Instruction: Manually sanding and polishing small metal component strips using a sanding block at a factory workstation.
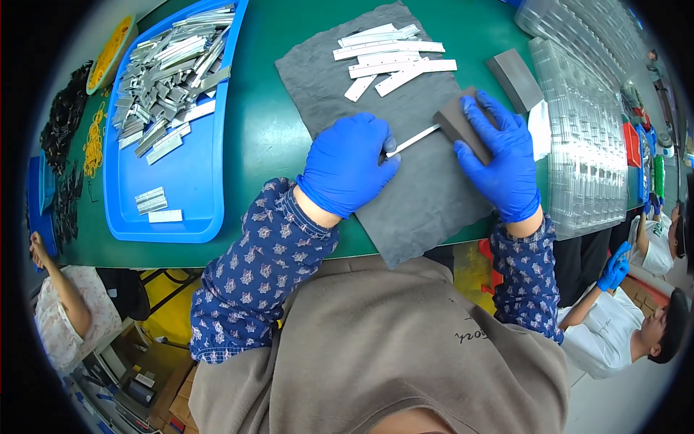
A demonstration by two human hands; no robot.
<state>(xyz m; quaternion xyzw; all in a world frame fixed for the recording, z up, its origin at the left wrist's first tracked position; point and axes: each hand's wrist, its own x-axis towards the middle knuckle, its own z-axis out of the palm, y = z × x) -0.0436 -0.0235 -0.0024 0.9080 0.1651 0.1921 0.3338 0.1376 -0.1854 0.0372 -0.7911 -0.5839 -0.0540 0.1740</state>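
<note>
My left hand point(349, 165), in a blue glove, pinches one end of a narrow silvery metal strip point(415, 139) over a dark grey sheet point(426, 199). The strip's other end meets a dark grey sanding block point(457, 119). My right hand point(499, 155), also gloved in blue, is closed on that block, thumb on the near side and fingers over its top. Beyond my hands, several flat metal strips with small holes point(394, 58) lie in a loose pile on the same sheet.
A blue tray point(195, 224) of metal pieces stands at left. A second grey block point(515, 79) lies near stacked clear plastic trays point(585, 145) at right. A yellow-lined basket point(112, 54) and yellow bands point(94, 141) sit far left. Other people work at both sides.
</note>
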